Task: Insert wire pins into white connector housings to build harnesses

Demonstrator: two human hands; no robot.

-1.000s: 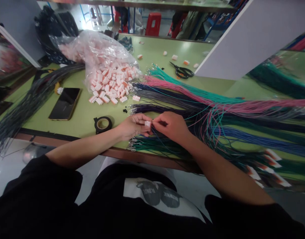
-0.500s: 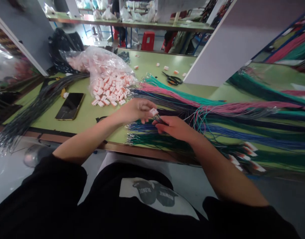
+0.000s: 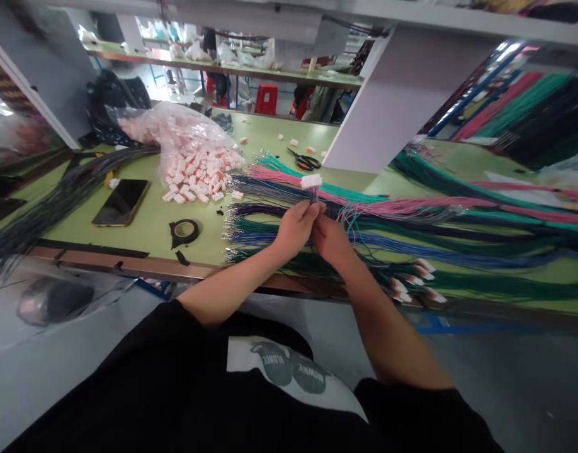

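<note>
My left hand (image 3: 296,228) and my right hand (image 3: 330,234) meet over the wire bundles, both pinching thin wires just below a white connector (image 3: 311,182). The connector stands upright above my fingertips, its wires running down between the two hands. Under and beside them lie bundles of pink wires (image 3: 412,204), blue wires (image 3: 412,249) and green wires, with bare metal tips at their left ends. Several finished-looking connectors (image 3: 424,269) on wires lie right of my right forearm. A pile of white and orange connectors (image 3: 199,173) spills from a clear plastic bag (image 3: 178,129).
A phone (image 3: 121,202) and a roll of black tape (image 3: 184,232) lie left of my hands. Scissors (image 3: 305,161) rest behind the wires, near a grey upright panel (image 3: 383,100). Dark wires (image 3: 67,195) cross the left end of the green table (image 3: 213,239).
The connector has turned upright, and my left hand has moved from it down to the wires beside my right hand. The view has shifted, so the tape roll now shows fully.
</note>
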